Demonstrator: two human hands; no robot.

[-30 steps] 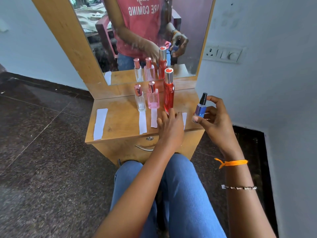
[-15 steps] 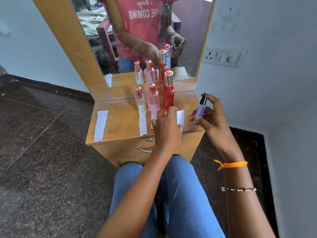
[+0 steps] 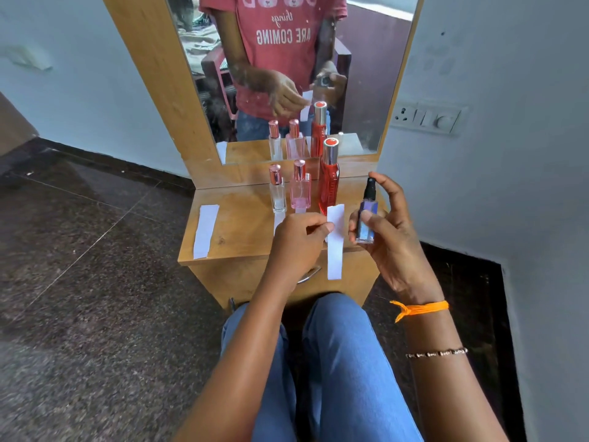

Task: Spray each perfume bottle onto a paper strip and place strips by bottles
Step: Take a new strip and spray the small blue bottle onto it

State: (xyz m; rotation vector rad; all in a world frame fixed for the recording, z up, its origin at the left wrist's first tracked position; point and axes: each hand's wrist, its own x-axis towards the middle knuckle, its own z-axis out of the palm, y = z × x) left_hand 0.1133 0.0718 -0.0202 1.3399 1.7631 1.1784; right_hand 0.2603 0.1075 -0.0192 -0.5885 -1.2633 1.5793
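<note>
I see the light wooden tabletop [image 3: 242, 237] at the centre of the frame, under a wood-framed mirror [image 3: 287, 74] that fills the upper middle. Three bottles stand in a row at the back of it: a tall red glass bottle with a silver cap [image 3: 329, 180] on the right, a squat pink glass bottle with a rose cap [image 3: 300, 191] in the middle, and a slim clear glass bottle with a rose cap [image 3: 277, 194] on the left. A loose white paper strip [image 3: 205, 231] lies flat near the left edge of the tabletop, well apart from the bottles.

My left hand [image 3: 296, 244], at centre frame, has its thumb and fingertips pinched on the upper part of a long white paper strip [image 3: 335, 247], which hangs upright in front of the tabletop's front edge, just below the red bottle. My right hand [image 3: 389, 237], just right of it, is curled round a small blue glass spray bottle with a black nozzle [image 3: 367, 215], held upright, with the forefinger arched over the nozzle top. The strip and the spray bottle are near each other but not touching. An orange thread [image 3: 420, 309] and a beaded bracelet [image 3: 436, 353] circle the right wrist.
</note>
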